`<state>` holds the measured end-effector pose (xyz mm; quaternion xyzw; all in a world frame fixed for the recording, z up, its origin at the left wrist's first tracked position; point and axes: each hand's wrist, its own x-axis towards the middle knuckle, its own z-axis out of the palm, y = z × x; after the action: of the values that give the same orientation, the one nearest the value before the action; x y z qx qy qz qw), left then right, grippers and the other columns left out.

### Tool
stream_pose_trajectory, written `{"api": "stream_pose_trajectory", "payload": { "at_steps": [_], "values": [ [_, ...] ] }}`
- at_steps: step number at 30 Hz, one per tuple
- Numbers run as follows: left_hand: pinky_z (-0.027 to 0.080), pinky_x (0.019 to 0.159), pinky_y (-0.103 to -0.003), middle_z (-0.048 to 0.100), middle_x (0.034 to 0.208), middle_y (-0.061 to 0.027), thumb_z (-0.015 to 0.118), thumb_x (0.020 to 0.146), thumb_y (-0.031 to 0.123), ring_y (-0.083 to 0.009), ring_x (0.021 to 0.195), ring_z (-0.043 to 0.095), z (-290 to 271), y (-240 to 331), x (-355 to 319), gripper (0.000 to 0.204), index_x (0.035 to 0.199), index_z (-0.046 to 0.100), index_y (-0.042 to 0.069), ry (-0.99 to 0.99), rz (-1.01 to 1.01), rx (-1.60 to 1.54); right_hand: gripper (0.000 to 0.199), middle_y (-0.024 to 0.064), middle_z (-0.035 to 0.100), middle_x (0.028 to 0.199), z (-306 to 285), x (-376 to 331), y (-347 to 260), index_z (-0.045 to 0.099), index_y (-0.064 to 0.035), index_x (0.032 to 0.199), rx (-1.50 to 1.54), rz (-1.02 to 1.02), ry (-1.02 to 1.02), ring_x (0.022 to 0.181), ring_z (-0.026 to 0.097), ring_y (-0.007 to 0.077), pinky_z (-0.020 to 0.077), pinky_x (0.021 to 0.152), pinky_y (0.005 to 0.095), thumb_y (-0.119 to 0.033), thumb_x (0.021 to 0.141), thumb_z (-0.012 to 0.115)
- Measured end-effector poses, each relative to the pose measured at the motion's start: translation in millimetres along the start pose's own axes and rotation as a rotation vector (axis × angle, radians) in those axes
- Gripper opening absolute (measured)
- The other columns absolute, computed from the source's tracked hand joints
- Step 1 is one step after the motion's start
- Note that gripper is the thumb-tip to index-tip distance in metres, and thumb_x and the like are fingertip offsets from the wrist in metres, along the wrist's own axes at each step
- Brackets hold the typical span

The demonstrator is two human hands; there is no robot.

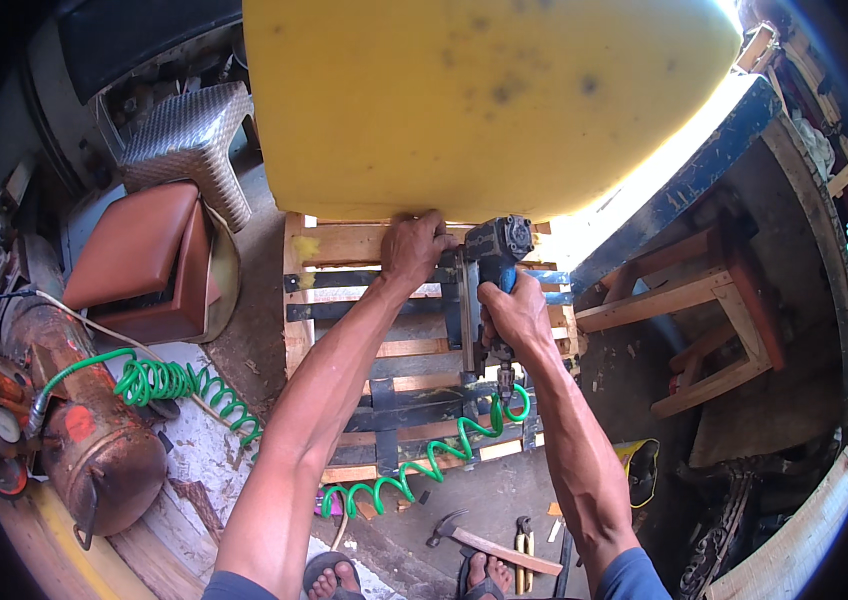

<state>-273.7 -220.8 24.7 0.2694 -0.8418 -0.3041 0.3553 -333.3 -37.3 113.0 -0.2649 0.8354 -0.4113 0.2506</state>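
My right hand (522, 312) is wrapped round the blue handle of a black air stapler (500, 240). Its nose end lies against the wooden slatted frame (384, 345), just below a large yellow foam sheet (464, 110). A green coiled air hose (434, 468) joins the tool's lower end. Close by on the left, my left hand (413, 246) is closed at the foam's near edge, its fingers curled against the top slat. Dark straps (384, 400) cross the frame's slats; the foam covers the frame's far part.
A rusty compressor tank (104, 465) stands at left, near a brown cushioned seat (129, 250) and a silvery stool (189, 140). A hammer (504, 553) and pincers (524, 545) lie by my feet. Wooden furniture frames (684, 300) stand at right.
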Motion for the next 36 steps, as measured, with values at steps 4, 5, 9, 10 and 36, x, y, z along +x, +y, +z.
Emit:
{"api": "stream_pose_trajectory", "payload": {
  "at_steps": [4, 5, 9, 10, 36],
  "values": [
    [0.052, 0.075, -0.050, 0.072, 0.084, -0.0157, 0.077, 0.089, 0.032, -0.0370, 0.083, 0.070, 3, 9, 13, 0.029, 0.091, 0.071, 0.004, 0.032, -0.124, -0.008, 0.036, 0.0152, 0.070, 0.069, 7, -3, -11, 0.067, 0.0066, 0.105, -0.018, 0.006, 0.006, 0.057, 0.072, 0.0259, 0.0596, 0.060, 0.0404, -0.023, 0.084, 0.063],
    [0.052, 0.076, -0.050, 0.072, 0.085, -0.0161, 0.075, 0.091, 0.033, -0.0367, 0.083, 0.070, 5, 9, 12, 0.030, 0.092, 0.072, 0.004, 0.035, -0.095, 0.010, 0.037, 0.0156, 0.070, 0.069, 9, -1, -9, 0.067, 0.0068, 0.106, -0.043, -0.009, 0.015, 0.058, 0.072, 0.0262, 0.0596, 0.060, 0.0406, -0.023, 0.084, 0.063],
    [0.053, 0.077, -0.048, 0.073, 0.089, -0.0168, 0.072, 0.095, 0.035, -0.0363, 0.084, 0.070, -14, -20, 17, 0.031, 0.096, 0.074, 0.004, -0.057, 0.132, -0.203, 0.038, 0.0168, 0.071, 0.071, 11, 7, -7, 0.068, 0.0069, 0.107, -0.081, 0.017, -0.007, 0.058, 0.072, 0.0271, 0.0597, 0.061, 0.0409, -0.023, 0.085, 0.062],
    [0.053, 0.076, -0.047, 0.072, 0.088, -0.0178, 0.071, 0.097, 0.035, -0.0363, 0.083, 0.070, -19, -25, 18, 0.032, 0.097, 0.074, 0.004, -0.125, 0.218, -0.235, 0.037, 0.0166, 0.071, 0.071, 10, 7, -6, 0.068, 0.0069, 0.106, -0.065, 0.017, 0.013, 0.058, 0.072, 0.0269, 0.0597, 0.061, 0.0406, -0.023, 0.085, 0.062],
    [0.043, 0.101, -0.051, 0.070, 0.115, -0.0218, 0.070, 0.094, 0.028, -0.0372, 0.118, 0.063, 8, -3, 6, 0.041, 0.120, 0.062, -0.002, -0.077, 0.136, 0.228, 0.031, 0.0121, 0.068, 0.068, 4, 5, -3, 0.065, 0.0072, 0.100, 0.030, 0.017, -0.010, 0.052, 0.068, 0.0215, 0.0580, 0.053, 0.0381, -0.019, 0.085, 0.062]
  ]
}}
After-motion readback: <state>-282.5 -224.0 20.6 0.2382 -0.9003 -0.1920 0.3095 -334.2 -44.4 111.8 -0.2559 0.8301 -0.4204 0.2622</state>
